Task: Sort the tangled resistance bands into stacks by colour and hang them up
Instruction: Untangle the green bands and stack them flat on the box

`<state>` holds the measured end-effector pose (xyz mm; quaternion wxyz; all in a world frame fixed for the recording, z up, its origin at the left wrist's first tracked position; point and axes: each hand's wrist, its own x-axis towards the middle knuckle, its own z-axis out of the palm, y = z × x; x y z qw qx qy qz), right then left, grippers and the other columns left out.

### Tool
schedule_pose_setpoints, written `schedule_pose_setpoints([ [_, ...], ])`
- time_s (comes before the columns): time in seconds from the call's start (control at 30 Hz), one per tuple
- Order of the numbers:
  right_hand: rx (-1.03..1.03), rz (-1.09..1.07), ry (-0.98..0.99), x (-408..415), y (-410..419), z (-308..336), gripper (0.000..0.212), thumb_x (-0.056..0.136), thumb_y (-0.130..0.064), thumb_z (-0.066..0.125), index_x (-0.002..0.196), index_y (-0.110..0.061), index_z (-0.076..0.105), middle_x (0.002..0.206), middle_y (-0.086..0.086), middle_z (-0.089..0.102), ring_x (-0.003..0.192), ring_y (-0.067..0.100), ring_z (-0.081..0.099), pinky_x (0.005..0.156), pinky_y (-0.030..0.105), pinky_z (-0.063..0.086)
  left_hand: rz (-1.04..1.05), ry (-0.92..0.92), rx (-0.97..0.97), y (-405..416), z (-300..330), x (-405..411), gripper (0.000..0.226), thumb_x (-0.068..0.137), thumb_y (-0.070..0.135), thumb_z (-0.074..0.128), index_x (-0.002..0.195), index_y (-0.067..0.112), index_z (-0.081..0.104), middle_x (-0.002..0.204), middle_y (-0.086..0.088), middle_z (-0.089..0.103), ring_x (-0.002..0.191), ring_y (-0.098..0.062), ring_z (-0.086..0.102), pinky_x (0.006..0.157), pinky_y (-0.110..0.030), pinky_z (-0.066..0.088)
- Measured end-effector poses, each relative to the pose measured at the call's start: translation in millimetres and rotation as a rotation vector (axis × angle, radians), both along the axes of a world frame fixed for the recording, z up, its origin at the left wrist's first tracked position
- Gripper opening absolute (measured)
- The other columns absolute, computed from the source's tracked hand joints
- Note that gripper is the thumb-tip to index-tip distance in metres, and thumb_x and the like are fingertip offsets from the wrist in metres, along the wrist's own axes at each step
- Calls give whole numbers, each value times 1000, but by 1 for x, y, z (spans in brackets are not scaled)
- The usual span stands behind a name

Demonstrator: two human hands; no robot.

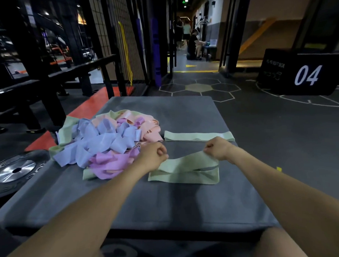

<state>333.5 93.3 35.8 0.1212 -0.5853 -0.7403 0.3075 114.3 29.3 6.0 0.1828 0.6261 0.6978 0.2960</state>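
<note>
Head view: at frame centre, left hand (153, 157) and right hand (217, 149) each grip, fingers curled, one end of a green band (183, 171) on the grey bench (186, 204). Tangled pile (107, 142) lies left; flat green band (198, 137) just beyond.

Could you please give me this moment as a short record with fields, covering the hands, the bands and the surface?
surface: grey mat
left hand: grips one end of the held green band
right hand: grips the other end of it
held green band: twisted, partly lifted off the mat
sorted so far: one flat green band beyond the hands
tangled pile: blue, purple, pink and green bands, on the mat's left
hung up: none of these bands
</note>
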Motion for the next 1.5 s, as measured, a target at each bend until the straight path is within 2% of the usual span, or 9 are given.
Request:
schedule_pose_setpoints([
  [0.3,-164,-97,578,-30,-15,49,19,93,-12,56,74,-13,54,71,3,57,63,12,54,55,25,47,-218,-337,13,-11,34,40,68,69,22,82,125,21,44,119,4,49,108,-9,48,86,-17,41],
  [0.43,-213,-67,669,-41,-21,68,9,93,-11,56,84,-11,54,76,5,60,65,14,58,54,25,49,-127,-395,195,-1,45,41,39,74,14,78,103,19,51,102,1,60,91,-15,57,88,-31,48],
  [0.63,-249,53,812,-44,-27,89,20,93,-18,57,104,-2,53,82,11,63,70,17,63,60,24,58,-72,-275,324,0,70,23,13,87,22,65,85,12,57,69,4,56,66,-15,50,59,-21,38],
  [0.73,-151,129,782,-46,-29,98,27,90,-22,62,107,-5,50,85,12,61,73,19,61,69,28,57,-22,-230,346,1,84,17,20,89,26,62,83,8,57,63,2,52,56,-15,44,52,-24,38],
  [0.9,346,216,431,-56,-27,113,16,87,-27,66,85,-11,64,59,-2,43,56,12,38,56,22,38,-46,-159,357,2,105,9,26,90,26,60,69,18,48,57,6,43,52,-9,37,52,-25,32],
  [1.07,498,147,351,-65,-25,120,37,93,-33,55,69,-5,55,52,-1,33,48,11,25,36,16,20,-138,-412,306,0,107,10,13,88,20,65,99,15,60,94,-5,70,82,-14,61,80,-35,50],
  [1.3,504,141,368,-57,-21,110,12,88,-25,64,84,-14,66,64,-6,51,57,5,41,52,15,33,-170,-396,219,4,99,22,8,93,18,56,85,20,57,75,5,62,68,-10,52,59,-17,39],
  [1.4,570,86,350,-55,-17,111,10,87,-20,65,85,-11,69,61,-8,51,56,4,43,50,13,36,-169,-420,212,6,99,27,5,91,21,60,90,18,57,79,0,61,71,-13,50,65,-27,39],
  [1.5,539,-28,500,-50,-5,111,7,86,-17,66,87,-10,70,74,2,64,75,20,62,74,36,56,-184,-425,90,9,88,26,13,88,14,64,91,23,54,94,-4,65,85,-17,58,83,-36,48],
])
